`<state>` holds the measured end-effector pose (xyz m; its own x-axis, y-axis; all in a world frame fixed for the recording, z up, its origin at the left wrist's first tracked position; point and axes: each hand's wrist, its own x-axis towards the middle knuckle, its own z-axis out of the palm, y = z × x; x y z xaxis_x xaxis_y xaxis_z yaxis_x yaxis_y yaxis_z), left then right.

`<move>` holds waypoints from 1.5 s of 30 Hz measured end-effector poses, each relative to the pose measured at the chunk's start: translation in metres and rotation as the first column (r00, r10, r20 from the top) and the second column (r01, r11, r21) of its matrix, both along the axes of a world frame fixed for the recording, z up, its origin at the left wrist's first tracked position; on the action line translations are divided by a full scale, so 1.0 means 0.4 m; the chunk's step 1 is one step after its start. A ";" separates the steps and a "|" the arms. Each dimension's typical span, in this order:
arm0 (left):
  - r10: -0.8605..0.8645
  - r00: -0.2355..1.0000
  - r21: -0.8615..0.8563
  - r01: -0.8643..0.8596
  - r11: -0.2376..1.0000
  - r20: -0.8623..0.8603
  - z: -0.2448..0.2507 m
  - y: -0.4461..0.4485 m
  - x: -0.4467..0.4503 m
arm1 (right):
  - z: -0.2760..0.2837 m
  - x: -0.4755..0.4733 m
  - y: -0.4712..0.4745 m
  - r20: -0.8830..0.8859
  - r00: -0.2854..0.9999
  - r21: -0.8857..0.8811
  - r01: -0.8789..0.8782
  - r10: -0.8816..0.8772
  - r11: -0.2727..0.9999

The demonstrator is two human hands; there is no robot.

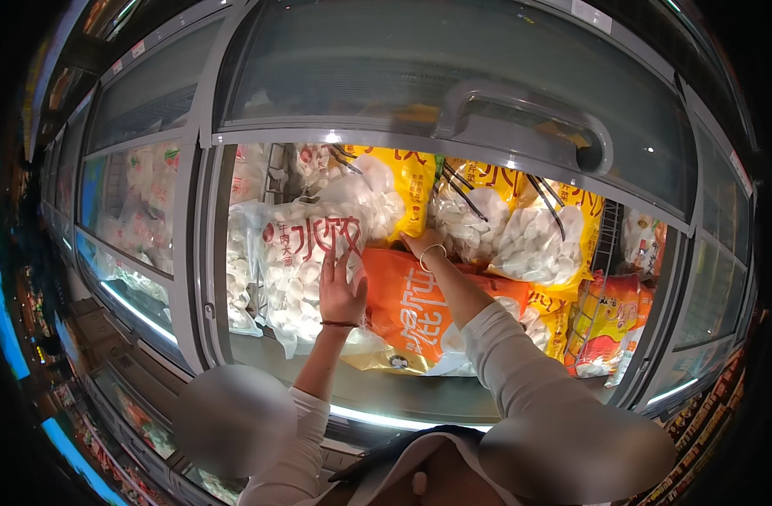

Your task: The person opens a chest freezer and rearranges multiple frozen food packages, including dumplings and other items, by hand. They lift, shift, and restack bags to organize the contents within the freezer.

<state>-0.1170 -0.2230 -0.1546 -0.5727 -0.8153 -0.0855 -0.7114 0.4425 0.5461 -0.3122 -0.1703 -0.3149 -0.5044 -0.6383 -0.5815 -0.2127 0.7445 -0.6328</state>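
My left hand (pixel 343 292) lies flat with its fingers apart on a clear bag of frozen dumplings (pixel 297 278) with red print. Beside it, my right hand (pixel 422 243) reaches to the lower edge of a yellow and clear dumpling bag (pixel 417 190); its fingertips are partly hidden there, so a grip cannot be made out. Under my right forearm lies an orange bag (pixel 395 303) with pale print, touching the clear bag. More yellow dumpling bags (pixel 538 246) rest to the right of my right hand.
A freezer's sliding glass lid with a grey handle (pixel 525 101) spans the far side of the opening. Wire dividers (pixel 594 284) separate the bags at both sides. Red and yellow bags (pixel 613 316) lie at the right, and the freezer's grey frame (pixel 199 253) borders the left.
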 end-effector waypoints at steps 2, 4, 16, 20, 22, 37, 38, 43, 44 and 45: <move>-0.024 0.995 0.096 0.033 0.995 -0.100 -0.004 0.001 -0.065 | -0.041 -0.015 -0.005 -0.104 0.993 -0.182 0.029 -0.048 0.983; 0.034 0.973 0.189 0.010 0.982 -0.229 -0.033 -0.008 -0.094 | 0.004 -0.040 -0.025 -0.139 0.984 -0.429 0.039 -0.109 0.902; 0.221 0.970 0.372 -0.169 0.913 -0.101 -0.292 -0.118 -0.311 | 0.126 -0.158 0.403 -0.130 0.988 -0.150 0.066 -0.086 0.987; 0.359 0.908 0.478 -0.222 0.850 -0.217 -0.374 -0.229 -0.395 | 0.116 -0.142 0.354 -0.303 0.952 0.144 0.004 0.040 0.990; 0.236 0.956 0.394 -0.151 0.907 -0.176 -0.403 -0.298 -0.416 | 0.112 -0.131 0.329 -0.309 0.945 0.253 -0.026 0.106 0.967; 0.017 0.993 0.246 -0.046 0.968 0.121 -0.304 -0.485 -0.411 | 0.051 -0.091 0.257 -0.191 0.974 0.354 -0.044 0.118 0.934; 0.047 0.998 0.189 -0.055 0.981 0.043 -0.269 -0.459 -0.353 | 0.064 -0.092 0.266 -0.179 0.982 0.323 0.004 0.057 0.946; 0.395 0.893 -0.239 -0.343 0.908 0.217 -0.063 -0.226 0.156 | 0.256 0.044 0.166 -0.489 0.784 -0.397 0.190 -0.382 0.898; 0.475 0.808 -0.200 -0.431 0.880 0.350 -0.057 -0.189 0.226 | 0.270 0.112 0.117 -0.252 0.915 -0.525 0.145 -0.316 0.839; 0.527 0.703 -0.172 -0.514 0.840 0.478 -0.050 -0.161 0.282 | 0.251 0.180 0.071 -0.086 0.984 -0.408 0.109 -0.157 0.906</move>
